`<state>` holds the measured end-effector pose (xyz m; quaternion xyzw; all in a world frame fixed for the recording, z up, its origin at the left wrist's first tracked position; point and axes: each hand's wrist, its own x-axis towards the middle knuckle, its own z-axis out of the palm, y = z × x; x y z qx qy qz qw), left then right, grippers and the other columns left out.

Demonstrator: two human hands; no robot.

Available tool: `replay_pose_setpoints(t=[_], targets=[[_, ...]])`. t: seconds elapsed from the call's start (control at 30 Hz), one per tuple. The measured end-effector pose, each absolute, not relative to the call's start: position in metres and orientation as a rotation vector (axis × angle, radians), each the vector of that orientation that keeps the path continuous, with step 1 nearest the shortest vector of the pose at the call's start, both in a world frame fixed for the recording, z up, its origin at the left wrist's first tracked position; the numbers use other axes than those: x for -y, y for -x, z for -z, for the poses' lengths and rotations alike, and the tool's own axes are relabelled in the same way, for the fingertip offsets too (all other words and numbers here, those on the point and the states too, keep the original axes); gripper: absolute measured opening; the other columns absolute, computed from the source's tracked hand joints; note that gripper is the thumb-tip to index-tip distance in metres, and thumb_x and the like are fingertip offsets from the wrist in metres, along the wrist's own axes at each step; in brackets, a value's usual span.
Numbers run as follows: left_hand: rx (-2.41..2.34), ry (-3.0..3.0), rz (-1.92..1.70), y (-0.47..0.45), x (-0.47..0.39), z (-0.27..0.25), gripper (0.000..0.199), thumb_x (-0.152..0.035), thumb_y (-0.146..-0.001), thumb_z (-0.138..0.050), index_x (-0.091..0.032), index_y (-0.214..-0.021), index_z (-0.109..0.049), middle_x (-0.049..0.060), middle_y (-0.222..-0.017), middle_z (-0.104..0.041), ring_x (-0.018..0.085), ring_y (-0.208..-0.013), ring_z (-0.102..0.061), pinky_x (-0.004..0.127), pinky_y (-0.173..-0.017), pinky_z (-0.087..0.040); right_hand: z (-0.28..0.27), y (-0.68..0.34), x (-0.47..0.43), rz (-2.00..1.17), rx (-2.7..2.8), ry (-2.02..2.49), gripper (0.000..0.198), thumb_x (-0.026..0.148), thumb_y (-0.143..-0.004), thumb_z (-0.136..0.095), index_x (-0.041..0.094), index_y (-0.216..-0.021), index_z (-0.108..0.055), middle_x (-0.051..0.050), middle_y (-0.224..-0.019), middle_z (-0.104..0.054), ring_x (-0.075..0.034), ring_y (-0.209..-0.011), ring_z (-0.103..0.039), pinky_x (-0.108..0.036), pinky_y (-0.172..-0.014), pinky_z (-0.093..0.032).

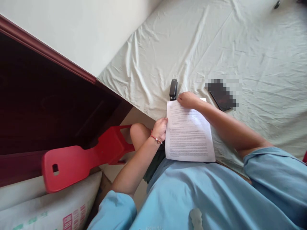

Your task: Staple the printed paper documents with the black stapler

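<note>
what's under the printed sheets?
The printed sheets lie on the pale bedsheet, near edge over the lap. Left hand grips the left edge; right hand presses the top. How many pages are stacked underneath is covered.

Papers (189, 134) lie on bed (240, 48) edge, in front of person. Stapler (173, 89) just behind papers' top-left corner. Phone (222, 95) to right of papers, near. Left hand (160, 128) at papers' left edge, right hand (188, 99) on top edge. Stool (81, 156) left of bed, on its side.

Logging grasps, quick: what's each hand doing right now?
Left hand: closed on the left edge of the printed sheets.
Right hand: resting on the sheets' top edge, near the black stapler; grip cannot be told.
</note>
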<state>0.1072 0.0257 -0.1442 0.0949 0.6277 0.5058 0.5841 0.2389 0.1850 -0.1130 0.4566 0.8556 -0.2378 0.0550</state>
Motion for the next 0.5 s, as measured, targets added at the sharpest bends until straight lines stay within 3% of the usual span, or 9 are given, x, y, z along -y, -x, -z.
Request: replay_pose_setpoints(t=[0.17,0.5], targets=[[-1.507,-0.328,-1.081,-0.096,-0.047,0.142,0.01,-0.018,-0.08,-0.061,-0.015,-0.071,-0.063,0.004,-0.065,-0.065,0.022,-0.079,-0.069,0.033,-0.078,-0.055,0.117,-0.233,-0.2,0.65,-2.584,-1.416,0.035,0.023,-0.095,-0.045,0.011,-0.108,-0.076,-0.021,-0.114,-0.073,-0.033,-0.1,-0.068,-0.04,-0.078,-0.049],[-1.637,-0.581,-1.041,-0.094,-0.066,0.161,0.016,-0.024,-0.082,-0.062,-0.015,-0.069,-0.063,0.001,-0.061,-0.056,0.016,-0.061,-0.053,0.027,-0.062,-0.043,0.114,-0.238,-0.208,0.553,-2.6,-1.523,0.033,0.027,-0.097,-0.046,0.013,-0.109,-0.074,-0.02,-0.113,-0.072,-0.038,-0.114,-0.062,-0.05,-0.093,-0.048]])
